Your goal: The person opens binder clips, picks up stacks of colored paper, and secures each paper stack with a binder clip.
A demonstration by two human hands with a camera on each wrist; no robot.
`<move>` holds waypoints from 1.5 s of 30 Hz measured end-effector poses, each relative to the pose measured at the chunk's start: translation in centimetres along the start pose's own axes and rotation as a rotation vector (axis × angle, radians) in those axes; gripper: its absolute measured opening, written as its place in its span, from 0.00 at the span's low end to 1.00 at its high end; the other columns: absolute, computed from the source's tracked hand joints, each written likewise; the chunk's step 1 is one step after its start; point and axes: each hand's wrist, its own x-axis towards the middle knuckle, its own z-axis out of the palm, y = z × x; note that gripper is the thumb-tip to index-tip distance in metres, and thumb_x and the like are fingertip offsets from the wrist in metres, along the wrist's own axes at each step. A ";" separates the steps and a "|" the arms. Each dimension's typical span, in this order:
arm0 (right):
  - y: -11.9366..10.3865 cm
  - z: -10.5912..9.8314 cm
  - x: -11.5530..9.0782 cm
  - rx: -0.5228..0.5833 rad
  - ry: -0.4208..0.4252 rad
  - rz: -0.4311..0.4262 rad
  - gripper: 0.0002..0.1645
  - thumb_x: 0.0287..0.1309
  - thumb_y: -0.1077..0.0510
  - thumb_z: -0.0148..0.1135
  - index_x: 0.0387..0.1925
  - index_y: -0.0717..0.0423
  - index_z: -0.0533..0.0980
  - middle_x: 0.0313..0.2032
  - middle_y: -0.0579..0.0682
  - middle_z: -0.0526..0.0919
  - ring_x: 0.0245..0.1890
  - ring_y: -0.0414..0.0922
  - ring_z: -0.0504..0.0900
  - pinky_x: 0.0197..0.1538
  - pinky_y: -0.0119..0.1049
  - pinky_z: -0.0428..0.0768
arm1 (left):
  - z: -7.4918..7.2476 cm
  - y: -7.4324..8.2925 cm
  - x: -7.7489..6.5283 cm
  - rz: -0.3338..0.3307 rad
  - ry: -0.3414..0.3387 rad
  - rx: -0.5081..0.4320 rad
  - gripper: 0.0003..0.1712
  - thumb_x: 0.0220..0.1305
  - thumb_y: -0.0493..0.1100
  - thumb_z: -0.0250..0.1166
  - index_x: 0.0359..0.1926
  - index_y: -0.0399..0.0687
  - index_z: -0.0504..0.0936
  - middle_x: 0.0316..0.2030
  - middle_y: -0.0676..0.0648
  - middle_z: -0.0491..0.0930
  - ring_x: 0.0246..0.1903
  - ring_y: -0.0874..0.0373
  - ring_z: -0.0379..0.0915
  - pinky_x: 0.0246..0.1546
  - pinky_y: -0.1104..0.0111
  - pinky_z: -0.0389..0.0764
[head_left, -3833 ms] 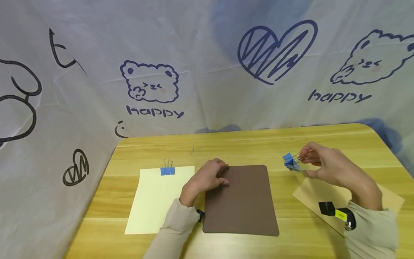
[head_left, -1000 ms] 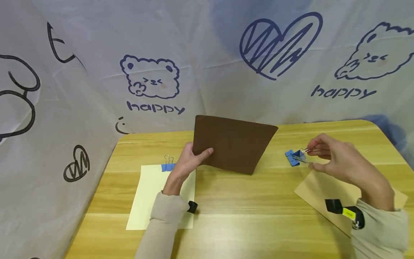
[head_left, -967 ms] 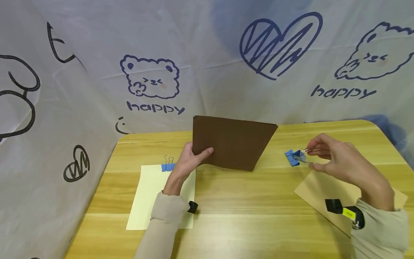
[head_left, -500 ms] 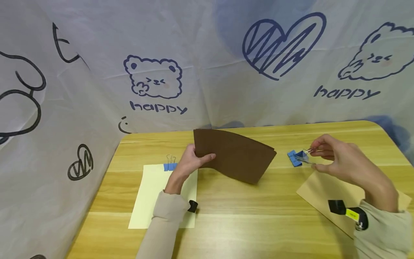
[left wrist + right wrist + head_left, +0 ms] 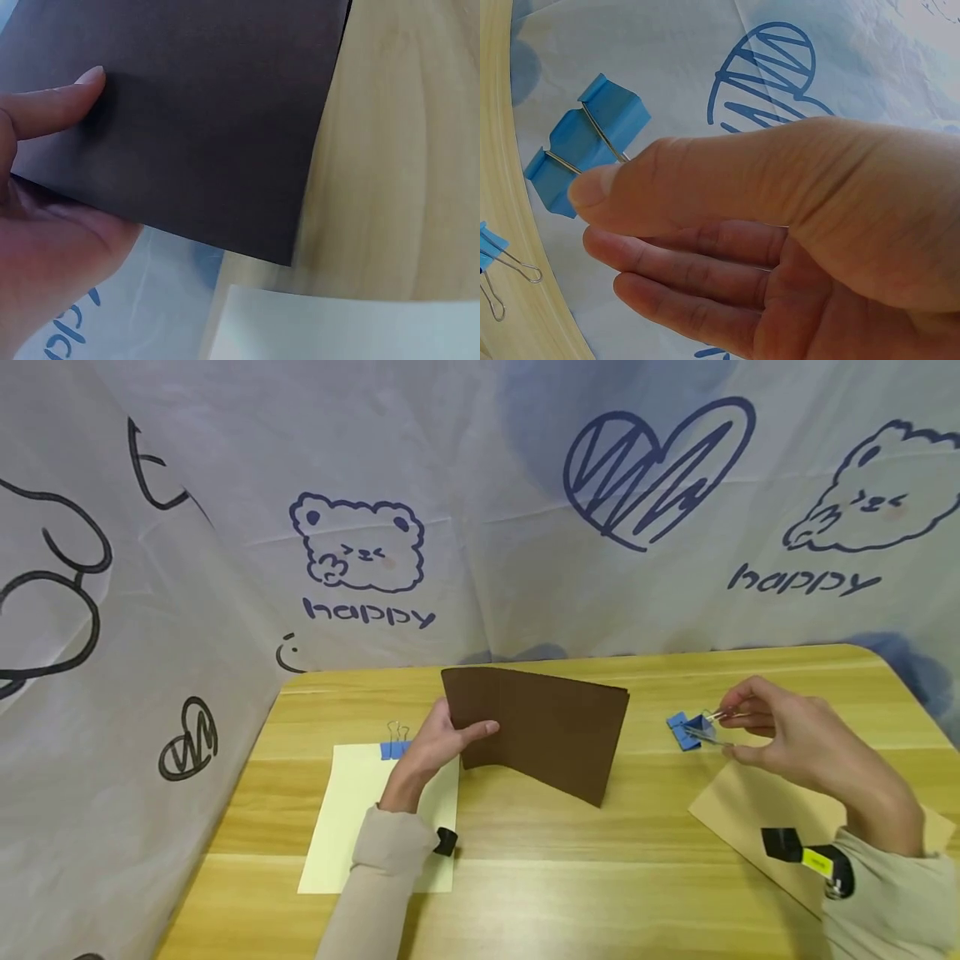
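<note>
My left hand (image 5: 431,747) grips a stack of dark brown paper sheets (image 5: 558,727) by its left side, thumb on the near face and the other fingers hidden behind. The stack is raised, tilted and slightly bowed; in the left wrist view the brown sheets (image 5: 202,127) fill the upper part, with the thumb flat on them. To the right, my right hand (image 5: 810,743) pinches the wire handles of a blue binder clip (image 5: 684,732) between thumb and fingers, above the table. The right wrist view shows the clip's blue body (image 5: 581,150) beyond the thumb tip.
Pale yellow paper (image 5: 348,827) lies on the left, with another blue binder clip (image 5: 387,750) on its top edge, handles upright. Tan paper (image 5: 750,827) lies angled under the right forearm. Beyond the wooden table (image 5: 555,877) hangs a printed cloth backdrop (image 5: 517,585).
The brown sheets, flat on the table in the oldest frame, were lifted by my left hand; over the last second they came down a little and bent. My right hand keeps its clip in nearly the same place.
</note>
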 end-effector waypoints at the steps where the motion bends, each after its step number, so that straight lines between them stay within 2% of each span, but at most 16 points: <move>1: 0.0 0.0 0.0 0.004 0.000 -0.002 0.29 0.52 0.66 0.77 0.52 0.65 0.72 0.50 0.65 0.85 0.52 0.66 0.83 0.50 0.54 0.82 | 0.0 0.0 0.0 0.001 -0.001 0.000 0.22 0.66 0.35 0.70 0.59 0.42 0.77 0.54 0.45 0.80 0.54 0.51 0.76 0.59 0.56 0.75; 7: 0.0 -0.1 0.0 -0.003 -0.002 -0.003 0.28 0.53 0.65 0.77 0.52 0.64 0.72 0.49 0.65 0.85 0.52 0.66 0.83 0.50 0.54 0.82 | -0.3 -0.4 0.0 -0.010 -0.055 -0.014 0.26 0.68 0.35 0.68 0.65 0.43 0.74 0.60 0.44 0.78 0.62 0.49 0.72 0.65 0.52 0.70; 10: 0.0 -0.1 0.0 -0.001 -0.003 -0.001 0.29 0.53 0.65 0.77 0.52 0.64 0.71 0.50 0.66 0.85 0.52 0.66 0.83 0.49 0.54 0.82 | -0.3 -0.5 0.0 -0.023 -0.077 -0.017 0.26 0.69 0.34 0.67 0.66 0.44 0.74 0.61 0.45 0.77 0.63 0.49 0.71 0.66 0.52 0.68; 18: -0.2 0.3 0.0 0.017 0.004 0.016 0.28 0.53 0.64 0.77 0.52 0.64 0.71 0.50 0.66 0.85 0.51 0.66 0.83 0.50 0.55 0.82 | -0.5 -0.3 -0.3 -0.009 -0.082 -0.005 0.19 0.71 0.35 0.65 0.60 0.42 0.77 0.54 0.46 0.81 0.57 0.53 0.74 0.63 0.55 0.72; 24: -0.3 0.5 0.0 0.036 0.003 0.015 0.28 0.56 0.62 0.76 0.53 0.63 0.71 0.50 0.65 0.85 0.52 0.65 0.83 0.51 0.55 0.82 | -1.1 0.2 -1.0 -0.008 -0.043 0.011 0.24 0.70 0.36 0.67 0.65 0.46 0.75 0.57 0.49 0.80 0.61 0.55 0.72 0.65 0.55 0.70; 31: -0.3 0.4 0.0 0.021 0.008 0.022 0.29 0.59 0.57 0.76 0.54 0.63 0.71 0.51 0.65 0.84 0.52 0.66 0.83 0.52 0.58 0.81 | -1.8 1.1 -1.1 0.036 -0.058 0.005 0.17 0.69 0.35 0.67 0.56 0.40 0.76 0.43 0.48 0.80 0.47 0.55 0.76 0.52 0.61 0.76; 37: -0.5 0.2 0.2 0.013 0.005 0.037 0.29 0.62 0.54 0.74 0.55 0.63 0.70 0.52 0.66 0.83 0.53 0.67 0.82 0.53 0.61 0.80 | -2.1 1.6 -1.1 0.030 -0.060 -0.001 0.16 0.68 0.33 0.67 0.55 0.38 0.76 0.46 0.45 0.81 0.48 0.53 0.77 0.52 0.61 0.76; 45: -0.6 0.4 0.3 0.031 0.004 0.023 0.33 0.67 0.51 0.70 0.63 0.66 0.70 0.54 0.65 0.83 0.53 0.64 0.83 0.51 0.54 0.82 | -2.3 1.6 -1.1 0.006 -0.061 -0.022 0.19 0.67 0.33 0.68 0.57 0.39 0.75 0.50 0.43 0.80 0.51 0.51 0.77 0.56 0.58 0.75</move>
